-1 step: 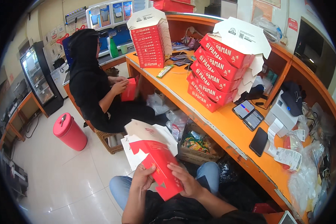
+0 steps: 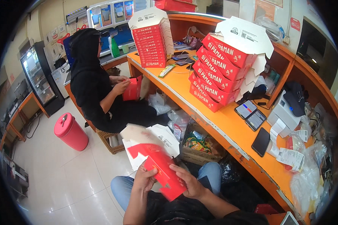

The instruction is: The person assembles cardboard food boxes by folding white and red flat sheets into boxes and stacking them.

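Observation:
Above my lap I hold a partly folded red and white cardboard food box [image 2: 163, 167], its white flaps spread away from me and its far part smeared by motion. My left hand [image 2: 144, 179] pinches the near red panel at its left edge, thumb on top. On the right side of that panel, my right hand [image 2: 190, 183] grips the box, with fingers laid over the red face and the rest of the hand partly behind it. Notches show along the panel's cut edges.
Ahead on the orange counter [image 2: 180, 84] stand two stacks of red boxes, a far stack [image 2: 150, 47] and a near stack [image 2: 223, 71]. Phones [image 2: 260, 142] and a receipt printer [image 2: 282, 110] lie to the right. A seated person [image 2: 90, 82] folds another red box. A pink bin [image 2: 71, 131] stands left.
The box in my hands has tilted slightly, its far flaps shifting a little left and down. My hands stay nearly in place. The other person's box has turned slightly and shows more of its side.

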Tool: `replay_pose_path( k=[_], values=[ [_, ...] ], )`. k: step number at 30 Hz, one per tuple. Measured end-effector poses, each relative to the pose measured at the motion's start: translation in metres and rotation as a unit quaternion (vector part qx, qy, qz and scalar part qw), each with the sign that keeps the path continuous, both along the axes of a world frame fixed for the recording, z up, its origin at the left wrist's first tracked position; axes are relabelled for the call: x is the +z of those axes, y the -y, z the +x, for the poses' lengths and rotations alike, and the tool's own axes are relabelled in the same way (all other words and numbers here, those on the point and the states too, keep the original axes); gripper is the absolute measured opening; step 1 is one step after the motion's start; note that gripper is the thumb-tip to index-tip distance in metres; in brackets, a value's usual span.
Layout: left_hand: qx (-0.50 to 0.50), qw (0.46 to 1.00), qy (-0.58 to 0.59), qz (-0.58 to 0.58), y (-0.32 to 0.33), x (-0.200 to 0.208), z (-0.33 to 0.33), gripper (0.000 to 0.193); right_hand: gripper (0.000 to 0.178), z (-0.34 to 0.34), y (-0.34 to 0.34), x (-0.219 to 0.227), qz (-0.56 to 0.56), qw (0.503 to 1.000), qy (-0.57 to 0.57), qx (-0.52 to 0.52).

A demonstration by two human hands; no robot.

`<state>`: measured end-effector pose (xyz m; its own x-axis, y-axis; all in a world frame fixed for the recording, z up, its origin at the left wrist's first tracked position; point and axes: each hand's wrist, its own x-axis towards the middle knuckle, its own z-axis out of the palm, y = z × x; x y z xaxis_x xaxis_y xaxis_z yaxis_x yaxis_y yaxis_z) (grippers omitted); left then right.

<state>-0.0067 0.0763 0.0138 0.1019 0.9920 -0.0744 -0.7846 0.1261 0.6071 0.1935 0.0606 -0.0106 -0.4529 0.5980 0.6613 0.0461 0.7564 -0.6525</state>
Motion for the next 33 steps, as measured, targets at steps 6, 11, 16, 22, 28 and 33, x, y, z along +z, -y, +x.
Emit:
replay_pose_path(
  k=[6, 11, 16, 22, 28, 33],
  values=[
    [-0.013, 0.982, -0.186, 0.026, 0.018, -0.042, -0.001, 0.04, 0.055, -0.006, 0.014, 0.017, -0.039, 0.998, 0.013, -0.043],
    [-0.085, 0.97, -0.225, 0.03, 0.031, -0.007, 0.006, 0.028, 0.042, 0.013, 0.013, 0.022, -0.027, 0.989, 0.07, -0.13],
    [-0.142, 0.972, -0.188, -0.003, 0.016, -0.01, -0.022, 0.03, 0.035, 0.026, 0.0, 0.033, -0.052, 0.994, 0.047, 0.084],
    [-0.134, 0.95, -0.28, -0.029, 0.033, 0.005, -0.014, 0.034, 0.038, 0.025, 0.004, 0.028, -0.013, 0.996, 0.081, 0.023],
    [-0.166, 0.968, -0.178, -0.068, 0.043, 0.0, -0.019, 0.038, 0.038, 0.016, 0.003, 0.021, 0.052, 0.995, 0.09, -0.013],
    [-0.2, 0.972, -0.028, -0.122, 0.047, 0.001, -0.02, 0.048, 0.037, 0.015, -0.001, 0.03, 0.049, 0.994, 0.091, 0.046]
  ],
)
